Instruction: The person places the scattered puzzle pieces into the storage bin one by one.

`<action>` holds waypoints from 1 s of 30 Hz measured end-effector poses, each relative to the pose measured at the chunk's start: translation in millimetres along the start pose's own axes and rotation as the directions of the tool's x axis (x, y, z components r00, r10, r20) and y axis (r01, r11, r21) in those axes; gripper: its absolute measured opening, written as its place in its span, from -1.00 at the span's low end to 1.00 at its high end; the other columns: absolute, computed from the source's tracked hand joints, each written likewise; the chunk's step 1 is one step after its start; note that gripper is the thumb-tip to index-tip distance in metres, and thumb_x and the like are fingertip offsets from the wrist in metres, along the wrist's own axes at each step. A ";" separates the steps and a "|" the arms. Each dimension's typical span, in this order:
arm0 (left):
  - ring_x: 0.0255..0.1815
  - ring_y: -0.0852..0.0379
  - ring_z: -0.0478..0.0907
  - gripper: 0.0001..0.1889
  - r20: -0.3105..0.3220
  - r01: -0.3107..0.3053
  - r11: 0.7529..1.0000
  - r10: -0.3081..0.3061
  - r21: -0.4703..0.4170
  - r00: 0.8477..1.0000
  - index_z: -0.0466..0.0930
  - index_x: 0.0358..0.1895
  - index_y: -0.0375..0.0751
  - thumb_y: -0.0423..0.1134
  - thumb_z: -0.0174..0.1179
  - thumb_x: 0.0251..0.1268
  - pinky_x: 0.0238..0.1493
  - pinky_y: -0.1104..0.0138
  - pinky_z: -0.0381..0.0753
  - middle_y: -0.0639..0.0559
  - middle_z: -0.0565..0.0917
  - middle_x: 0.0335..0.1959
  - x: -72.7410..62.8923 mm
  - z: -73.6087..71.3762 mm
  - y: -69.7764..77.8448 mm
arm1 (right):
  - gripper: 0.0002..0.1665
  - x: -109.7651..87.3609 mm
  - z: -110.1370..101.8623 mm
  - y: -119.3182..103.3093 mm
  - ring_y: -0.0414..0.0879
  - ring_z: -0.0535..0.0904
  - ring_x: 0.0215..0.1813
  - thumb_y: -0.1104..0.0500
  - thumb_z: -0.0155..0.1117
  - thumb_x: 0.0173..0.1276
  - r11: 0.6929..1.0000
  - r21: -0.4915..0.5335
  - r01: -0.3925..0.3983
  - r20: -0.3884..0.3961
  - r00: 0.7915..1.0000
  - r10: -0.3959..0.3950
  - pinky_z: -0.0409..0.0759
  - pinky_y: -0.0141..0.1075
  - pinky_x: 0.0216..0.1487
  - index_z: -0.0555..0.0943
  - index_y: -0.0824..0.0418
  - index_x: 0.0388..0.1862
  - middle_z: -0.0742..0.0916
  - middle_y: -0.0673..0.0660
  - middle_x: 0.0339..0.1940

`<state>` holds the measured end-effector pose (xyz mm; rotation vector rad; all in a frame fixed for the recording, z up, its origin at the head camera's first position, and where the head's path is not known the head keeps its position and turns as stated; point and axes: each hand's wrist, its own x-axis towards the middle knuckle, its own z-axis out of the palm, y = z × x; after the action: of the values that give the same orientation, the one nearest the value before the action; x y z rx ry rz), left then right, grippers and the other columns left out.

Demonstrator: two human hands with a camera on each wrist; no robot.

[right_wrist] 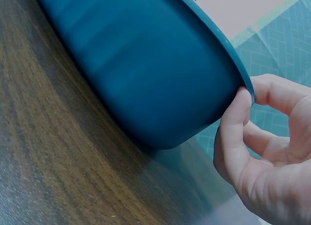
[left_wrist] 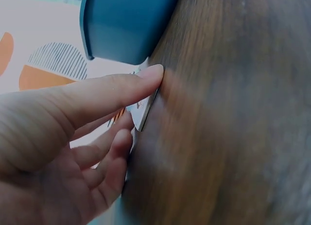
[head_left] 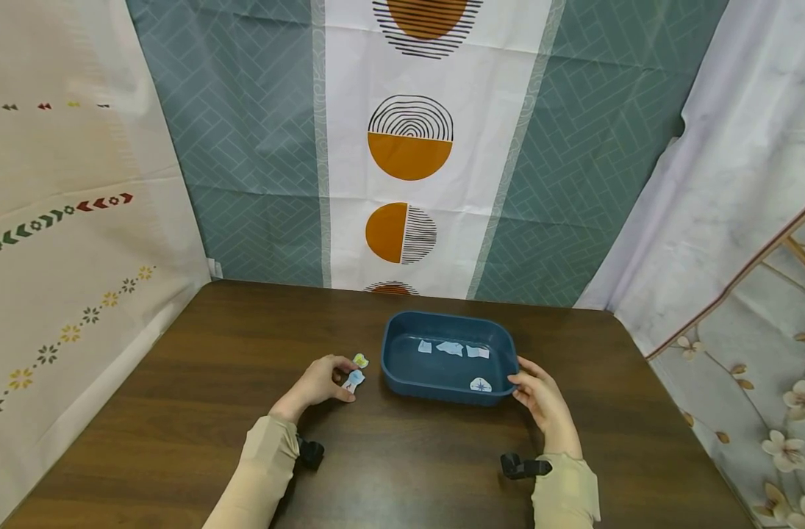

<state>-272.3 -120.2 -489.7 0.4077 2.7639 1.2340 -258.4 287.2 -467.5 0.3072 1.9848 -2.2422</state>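
Observation:
My left hand [head_left: 317,381] is at the table left of the blue bin, thumb and fingers on opposite edges of a flat light-blue cutout piece [head_left: 353,380]. In the left wrist view the thumb [left_wrist: 152,75] presses the edge of that thin piece [left_wrist: 142,111] low at the wood. A small yellow-and-green cutout [head_left: 360,361] lies just beyond it, by the fingertips. My right hand [head_left: 539,397] pinches the right rim of the blue bin [head_left: 435,391], fingers inside the rim and thumb outside, as the right wrist view of the bin [right_wrist: 146,69] shows.
Inside the bin lie several pale paper cutouts, among them a compass-patterned piece [head_left: 481,384] near the front right and a white one [head_left: 450,348] farther back. The brown table [head_left: 409,455] reaches a patterned curtain [head_left: 263,147] behind. Cloths hang on both sides.

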 end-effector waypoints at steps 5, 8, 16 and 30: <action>-0.22 0.08 0.55 -0.47 0.042 -0.044 0.997 0.047 -0.070 0.998 0.62 -0.01 -0.37 -0.46 0.53 -0.19 -0.18 0.29 0.55 -0.17 0.68 -0.10 0.0 -1.6 0.2 | -0.24 0.6 0.0 0.9 -0.32 0.50 -0.45 0.38 0.10 0.34 1.000 0.000 0.002 -0.002 1.000 -0.002 0.51 -0.50 -0.31 0.13 0.39 0.50 0.65 -0.17 -0.41; -0.22 0.08 0.56 -0.47 0.057 -0.068 0.994 0.073 -0.081 0.996 0.60 0.01 -0.39 -0.48 0.51 -0.17 -0.20 0.32 0.57 -0.16 0.67 -0.15 0.5 -2.2 -1.7 | -0.24 0.3 0.0 0.9 -0.32 0.50 -0.45 0.38 0.09 0.34 1.000 0.002 -0.001 0.001 1.000 0.001 0.50 -0.50 -0.31 0.13 0.39 0.50 0.65 -0.17 -0.42; -0.23 0.05 0.62 -0.56 0.000 -0.051 0.986 0.052 -0.160 0.999 0.63 -0.02 -0.46 -0.57 0.36 -0.11 -0.26 0.36 0.60 -0.24 0.70 -0.15 0.3 -2.6 -6.3 | -0.25 0.3 0.1 0.7 -0.33 0.50 -0.45 0.39 0.08 0.33 1.000 -0.003 0.001 -0.003 1.000 -0.001 0.50 -0.50 -0.32 0.13 0.40 0.49 0.64 -0.17 -0.44; -0.29 0.18 0.61 -0.62 0.016 0.096 0.910 -0.097 -0.404 0.995 0.59 0.02 -0.58 -0.60 0.23 0.04 -0.31 0.42 0.61 -0.37 0.68 -0.10 -5.2 -6.6 -8.7 | -0.23 0.2 0.2 0.8 -0.33 0.49 -0.45 0.38 0.09 0.32 1.000 -0.005 0.007 0.006 1.000 -0.007 0.50 -0.51 -0.31 0.12 0.40 0.49 0.63 -0.15 -0.39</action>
<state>-270.4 -131.9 -491.9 0.2254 2.4006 1.7250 -258.4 287.0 -468.3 0.2935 1.9913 -2.2389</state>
